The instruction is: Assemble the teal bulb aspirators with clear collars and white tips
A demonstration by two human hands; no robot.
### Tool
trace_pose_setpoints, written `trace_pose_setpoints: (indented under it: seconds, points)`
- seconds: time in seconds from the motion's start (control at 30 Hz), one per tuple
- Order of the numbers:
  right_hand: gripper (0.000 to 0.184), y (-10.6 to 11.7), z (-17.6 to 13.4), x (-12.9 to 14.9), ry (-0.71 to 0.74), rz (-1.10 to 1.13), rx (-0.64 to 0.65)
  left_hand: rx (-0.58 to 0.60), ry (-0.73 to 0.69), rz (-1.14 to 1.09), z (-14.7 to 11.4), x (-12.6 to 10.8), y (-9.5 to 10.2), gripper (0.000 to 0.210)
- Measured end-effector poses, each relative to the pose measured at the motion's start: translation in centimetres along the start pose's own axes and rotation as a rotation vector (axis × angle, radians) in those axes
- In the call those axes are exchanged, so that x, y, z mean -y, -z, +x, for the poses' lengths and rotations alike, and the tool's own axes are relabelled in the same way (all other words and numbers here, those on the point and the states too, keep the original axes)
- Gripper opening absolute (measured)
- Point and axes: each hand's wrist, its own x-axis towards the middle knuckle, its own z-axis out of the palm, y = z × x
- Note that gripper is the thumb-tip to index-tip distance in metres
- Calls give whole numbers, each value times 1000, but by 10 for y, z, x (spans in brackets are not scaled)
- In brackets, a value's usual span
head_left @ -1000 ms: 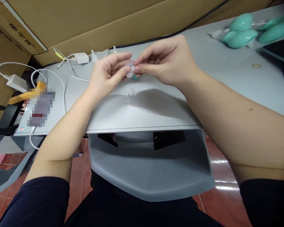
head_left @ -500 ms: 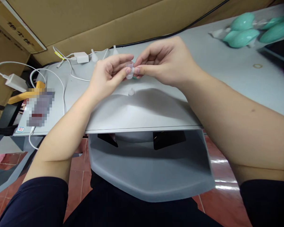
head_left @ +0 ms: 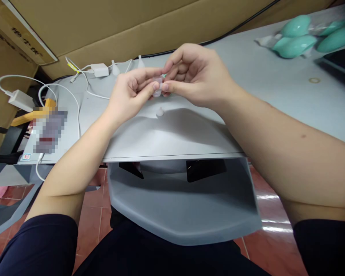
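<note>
Between my two hands, above the desk, is a small clear plastic cup-like piece [head_left: 157, 91]. My left hand [head_left: 133, 86] pinches it from the left with thumb and fingers. From the other side my right hand [head_left: 194, 73] presses its thumb against the piece, fingers curled behind; how they meet it is partly hidden. A bit of green shows between the hands, too small to name. Just below, a small whitish cone-shaped tip [head_left: 160, 112] stands on the desk. Two white nozzle tips, one on the left [head_left: 115, 68] and one on the right [head_left: 140, 62], stand behind my left hand.
Teal bulbs [head_left: 294, 46] in clear wrapping lie at the back right, near a dark object [head_left: 340, 65] and a small ring [head_left: 314, 80]. White chargers [head_left: 99, 70], cables and a blurred phone [head_left: 51, 132] occupy the left. A cardboard wall [head_left: 103, 34] closes the back.
My right fingers have lifted and opened slightly around the clear piece, which both hands still hold in nearly the same place. The cone-shaped tip stays where it was.
</note>
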Motion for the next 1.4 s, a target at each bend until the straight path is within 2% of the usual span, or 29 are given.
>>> trace_pose_setpoints:
  seconds: [0.07,0.2,0.33,0.43,0.6,0.8,0.93,1.07,1.3,1.4]
  points:
    - [35,-1,1,-1,19,7,8,-6,-15,5,1,4,1,44]
    - [19,1,2,1,49,-66,47,-23,-76,24,3,15,7,63]
    - [14,8,1,3,77,-52,96,-44,-62,20,6,25,11,70]
    - [13,11,2,-2,103,-61,103,-44,-38,-60,6,27,10,63]
    - [18,9,4,-14,214,-187,41,-32,-10,-239,3,16,6,60]
    - [29,12,2,-15,266,-299,41,7,-13,-290,2,6,7,52]
    - [18,12,2,-15,316,-340,57,24,-13,-325,1,2,8,44]
    - [12,11,1,-13,349,-329,36,2,20,-271,1,-3,10,34]
    - [29,7,0,-7,239,-349,27,-25,88,-135,0,-8,10,23]
    - [43,6,1,-11,311,-322,22,-31,89,-120,-1,-10,10,28]
